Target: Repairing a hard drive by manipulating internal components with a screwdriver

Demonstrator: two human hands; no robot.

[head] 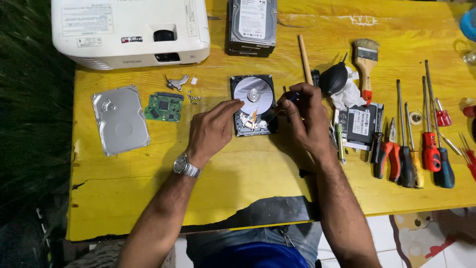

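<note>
An opened hard drive [253, 97] with a shiny platter lies in the middle of the yellow table [148, 198]. My left hand [210, 130], a metal watch on its wrist, rests against the drive's left edge, steadying it. My right hand [305, 116] grips a small thin screwdriver [280, 108] whose tip points into the drive's lower part near the head arm.
The drive's silver lid [120, 119], a green circuit board [164, 107], a small bracket [177, 81] and loose screws lie to the left. A white projector [130, 31] and a second hard drive [252, 25] sit at the back. At the right lie a brush [366, 62], a black air blower [333, 78] and several screwdrivers and pliers.
</note>
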